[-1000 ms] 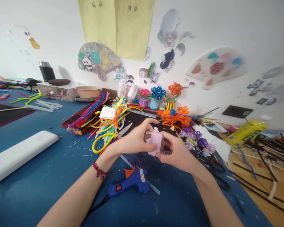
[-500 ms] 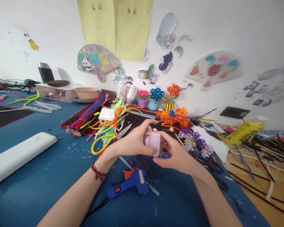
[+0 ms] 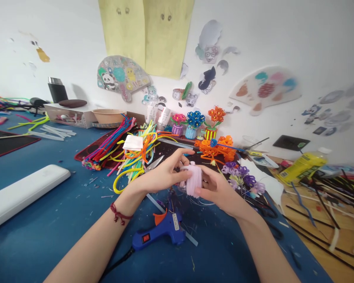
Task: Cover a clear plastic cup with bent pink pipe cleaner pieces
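Between my two hands is a small pot wrapped in pale pink pipe cleaners (image 3: 194, 181), with a bit of clear plastic showing at its left side. The fingers of my left hand (image 3: 171, 169) close on its left and upper part. My right hand (image 3: 220, 190) grips it from the right, thumb on the lower front and fingers partly hidden behind. The pot is above the blue table. Below it lies a blue hot glue gun (image 3: 161, 232) with an orange trigger. Scissors (image 3: 155, 163) with yellow handles lie beyond my left hand.
Bundled pipe cleaners (image 3: 109, 143) lie left of centre. Three finished flower pots (image 3: 192, 125) stand by the wall. Purple pipe-cleaner flowers (image 3: 244, 175) and a yellow bottle (image 3: 305, 165) are on the right. A long white case (image 3: 26, 196) lies at left.
The pot has turned slightly, showing more of its ribbed pink side. My left thumb has moved up its side, and my right thumb has come onto its lower front.
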`<state>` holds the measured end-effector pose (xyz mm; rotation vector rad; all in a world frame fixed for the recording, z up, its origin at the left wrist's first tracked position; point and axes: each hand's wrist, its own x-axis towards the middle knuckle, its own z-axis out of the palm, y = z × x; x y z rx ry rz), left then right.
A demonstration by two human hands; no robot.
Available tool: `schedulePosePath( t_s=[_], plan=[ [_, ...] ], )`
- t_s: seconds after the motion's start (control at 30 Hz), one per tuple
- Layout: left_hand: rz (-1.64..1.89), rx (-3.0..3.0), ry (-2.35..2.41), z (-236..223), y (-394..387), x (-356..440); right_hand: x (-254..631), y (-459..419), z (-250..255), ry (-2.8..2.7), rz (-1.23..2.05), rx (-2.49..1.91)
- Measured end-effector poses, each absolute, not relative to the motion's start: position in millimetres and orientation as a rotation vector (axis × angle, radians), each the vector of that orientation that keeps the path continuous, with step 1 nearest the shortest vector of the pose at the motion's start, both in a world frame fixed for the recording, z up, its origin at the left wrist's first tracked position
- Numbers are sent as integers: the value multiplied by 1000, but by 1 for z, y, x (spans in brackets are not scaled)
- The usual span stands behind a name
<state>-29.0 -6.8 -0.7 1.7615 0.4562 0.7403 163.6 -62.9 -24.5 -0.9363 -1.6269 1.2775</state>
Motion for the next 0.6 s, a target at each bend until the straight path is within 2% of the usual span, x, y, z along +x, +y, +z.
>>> schedulePosePath(
  t_s=[0.37, 0.6],
  plan=[
    [745, 1645, 384, -4, -5, -30, 161, -63, -21, -1599, 1219, -964],
    [930, 1507, 337, -7, 1, -30, 162, -60, -27, -1633, 1064, -947]
  ],
)
